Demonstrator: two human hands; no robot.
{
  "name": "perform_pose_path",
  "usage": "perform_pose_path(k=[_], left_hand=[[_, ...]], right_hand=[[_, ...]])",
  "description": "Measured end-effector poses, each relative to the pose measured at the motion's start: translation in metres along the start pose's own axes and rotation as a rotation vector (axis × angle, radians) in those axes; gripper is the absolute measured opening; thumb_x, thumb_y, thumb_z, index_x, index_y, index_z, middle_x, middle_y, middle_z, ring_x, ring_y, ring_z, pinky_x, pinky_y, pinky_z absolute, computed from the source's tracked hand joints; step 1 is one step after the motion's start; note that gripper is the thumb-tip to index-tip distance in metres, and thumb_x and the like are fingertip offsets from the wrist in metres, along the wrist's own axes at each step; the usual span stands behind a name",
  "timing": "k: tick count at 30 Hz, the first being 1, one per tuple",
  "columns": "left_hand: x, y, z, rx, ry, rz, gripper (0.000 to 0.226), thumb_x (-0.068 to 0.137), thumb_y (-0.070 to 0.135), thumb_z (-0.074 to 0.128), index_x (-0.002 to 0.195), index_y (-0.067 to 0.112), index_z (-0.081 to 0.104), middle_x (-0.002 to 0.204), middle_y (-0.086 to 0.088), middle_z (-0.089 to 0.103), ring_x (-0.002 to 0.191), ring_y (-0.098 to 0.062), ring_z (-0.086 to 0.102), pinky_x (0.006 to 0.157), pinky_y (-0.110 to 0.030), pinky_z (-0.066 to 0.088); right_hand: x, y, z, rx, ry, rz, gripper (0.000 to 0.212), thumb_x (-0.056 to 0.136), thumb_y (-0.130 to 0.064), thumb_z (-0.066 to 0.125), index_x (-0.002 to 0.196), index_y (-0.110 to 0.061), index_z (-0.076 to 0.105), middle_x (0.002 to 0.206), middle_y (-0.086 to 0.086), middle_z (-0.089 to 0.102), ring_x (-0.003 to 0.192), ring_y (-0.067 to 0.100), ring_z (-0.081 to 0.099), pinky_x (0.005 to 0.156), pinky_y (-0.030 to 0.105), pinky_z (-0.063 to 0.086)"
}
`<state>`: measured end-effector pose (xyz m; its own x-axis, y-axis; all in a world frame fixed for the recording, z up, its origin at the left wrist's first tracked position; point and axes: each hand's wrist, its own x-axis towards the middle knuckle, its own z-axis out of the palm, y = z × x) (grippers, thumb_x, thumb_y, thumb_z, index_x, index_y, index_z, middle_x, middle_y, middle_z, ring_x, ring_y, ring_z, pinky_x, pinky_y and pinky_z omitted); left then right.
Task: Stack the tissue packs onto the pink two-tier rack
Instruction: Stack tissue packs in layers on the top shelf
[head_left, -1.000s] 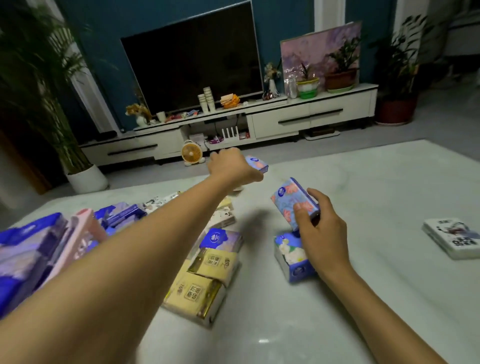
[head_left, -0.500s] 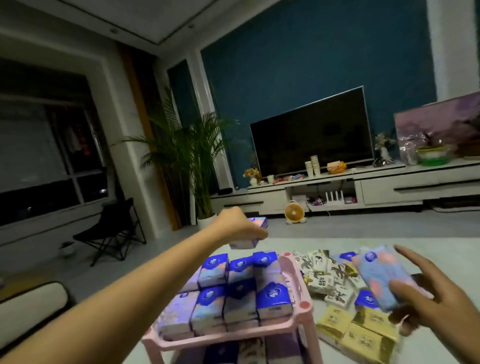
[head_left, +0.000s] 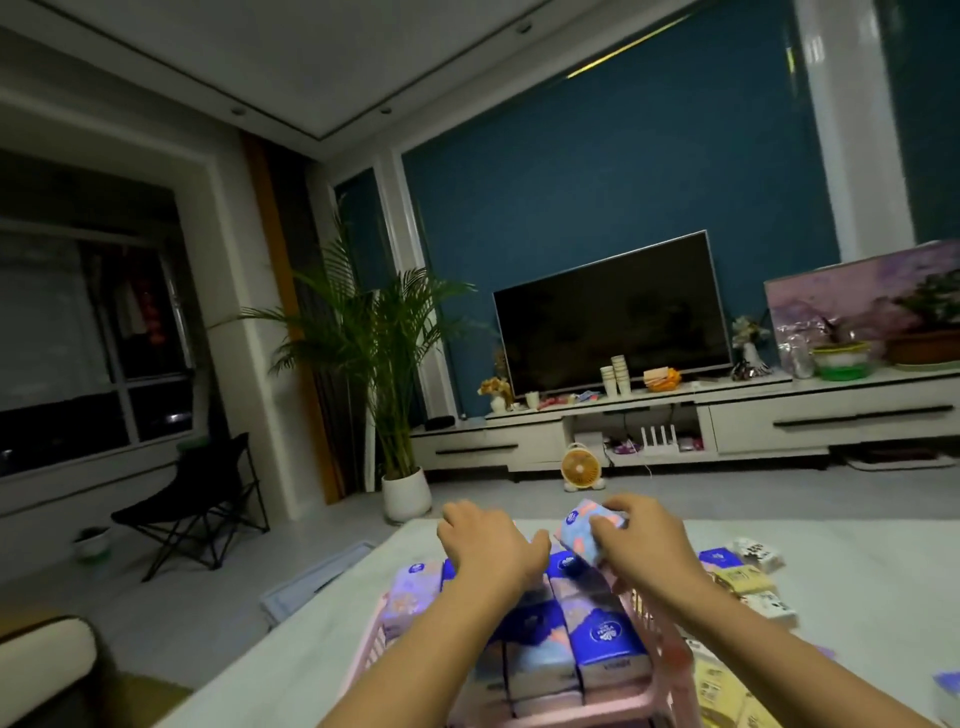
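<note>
The pink two-tier rack (head_left: 655, 626) stands on the white table (head_left: 291, 670) just below me, its top tier packed with blue and purple tissue packs (head_left: 605, 644). My left hand (head_left: 488, 545) lies palm down on the far row of those packs, fingers curled over a tissue pack that it mostly hides. Just to the right, my right hand (head_left: 641, 540) grips a light blue pack with pink blotches (head_left: 579, 525), held tilted a little above the rack's far right corner.
Loose yellow packs (head_left: 743, 579) and patterned packs (head_left: 759, 551) lie on the table right of the rack. Beyond the table's far edge are a small fan (head_left: 582, 467) on the floor, a potted palm (head_left: 405, 493) and a TV unit. A folding chair (head_left: 192, 499) stands at left.
My view has dropped onto the rack. My left hand came down onto the far row with its pack. My right hand carried the blotched pack left and up to the rack's far right corner.
</note>
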<state>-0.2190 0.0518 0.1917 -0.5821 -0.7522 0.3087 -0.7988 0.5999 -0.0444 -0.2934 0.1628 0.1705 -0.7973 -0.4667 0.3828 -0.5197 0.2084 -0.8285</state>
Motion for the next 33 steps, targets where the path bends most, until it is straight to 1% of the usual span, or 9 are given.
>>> perform_pose_path(k=[3,6,9,12,15,19,25,28,33], left_hand=[[0.008,-0.017,-0.001,-0.139,0.070,-0.033,0.066,0.092,0.058,0.028,0.127,0.008,0.053,0.134,-0.016,0.041,0.125,-0.031,0.033,0.101,-0.036,0.028],[0.021,-0.062,0.000,-0.282,0.173,-0.107,0.054,0.094,0.051,0.031,0.125,0.012,0.053,0.132,-0.015,0.046,0.123,-0.031,0.037,0.101,-0.037,0.031],[0.034,-0.110,0.018,-0.436,0.123,-0.194,0.049,0.095,0.047,0.034,0.118,0.010,0.057,0.126,-0.017,0.053,0.119,-0.035,0.044,0.096,-0.037,0.037],[0.033,-0.132,0.040,-0.726,0.039,-0.165,0.043,0.098,0.038,0.036,0.118,0.007,0.058,0.123,-0.012,0.058,0.118,-0.031,0.049,0.093,-0.031,0.037],[0.024,-0.129,0.052,-1.006,-0.023,-0.128,0.026,0.099,0.030,0.038,0.093,0.018,0.060,0.093,0.000,0.059,0.103,-0.021,0.052,0.088,-0.026,0.036],[0.027,-0.121,0.061,-1.021,0.026,-0.113,0.030,0.098,0.024,0.043,0.113,0.006,0.062,0.119,-0.011,0.060,0.108,-0.021,0.052,0.089,-0.025,0.035],[0.032,-0.118,0.074,-1.099,0.065,-0.085,0.022,0.093,0.016,0.052,0.106,0.005,0.065,0.117,-0.009,0.063,0.098,-0.015,0.052,0.082,-0.020,0.034],[0.031,-0.116,0.073,-1.021,0.089,-0.066,0.030,0.092,0.030,0.051,0.108,0.010,0.066,0.119,-0.005,0.063,0.107,-0.019,0.054,0.088,-0.024,0.037],[0.024,-0.110,0.067,-0.982,0.096,0.093,0.034,0.097,0.030,0.043,0.120,0.011,0.060,0.128,-0.004,0.058,0.116,-0.019,0.052,0.092,-0.021,0.036]], right_hand=[[0.003,0.000,0.006,-0.291,-0.087,-0.016,0.027,0.093,-0.035,0.046,0.095,-0.012,0.061,0.102,0.010,0.064,0.091,0.025,0.058,0.064,0.027,0.038],[0.003,-0.001,0.004,-0.514,-0.139,-0.031,0.039,0.093,-0.047,0.041,0.107,-0.016,0.059,0.113,0.006,0.060,0.103,0.024,0.057,0.072,0.028,0.041],[0.005,0.000,0.003,-0.552,-0.165,-0.056,0.040,0.092,-0.045,0.043,0.115,-0.015,0.056,0.120,0.007,0.058,0.107,0.024,0.056,0.081,0.031,0.045],[0.008,0.003,0.006,-0.548,-0.190,-0.088,0.033,0.092,-0.037,0.046,0.114,-0.015,0.056,0.115,0.007,0.060,0.101,0.022,0.056,0.076,0.030,0.045],[0.010,0.007,0.013,-0.597,-0.147,-0.133,0.029,0.094,-0.034,0.043,0.110,-0.015,0.057,0.112,0.006,0.059,0.096,0.020,0.056,0.072,0.030,0.043],[0.016,0.011,0.022,-0.632,-0.087,-0.162,0.029,0.096,-0.035,0.039,0.111,-0.017,0.055,0.115,0.004,0.052,0.099,0.018,0.052,0.072,0.028,0.040],[0.024,0.006,0.030,-0.643,-0.097,-0.191,0.028,0.096,-0.032,0.040,0.112,-0.015,0.056,0.119,0.006,0.051,0.100,0.018,0.050,0.071,0.026,0.036],[0.029,0.001,0.038,-0.646,-0.090,-0.237,0.037,0.094,-0.036,0.043,0.123,-0.016,0.052,0.128,0.007,0.049,0.112,0.020,0.048,0.084,0.030,0.040],[0.034,-0.008,0.059,-0.658,-0.454,-0.380,0.056,0.093,-0.054,0.033,0.142,-0.025,0.034,0.149,0.003,0.032,0.133,0.021,0.033,0.108,0.035,0.029]])
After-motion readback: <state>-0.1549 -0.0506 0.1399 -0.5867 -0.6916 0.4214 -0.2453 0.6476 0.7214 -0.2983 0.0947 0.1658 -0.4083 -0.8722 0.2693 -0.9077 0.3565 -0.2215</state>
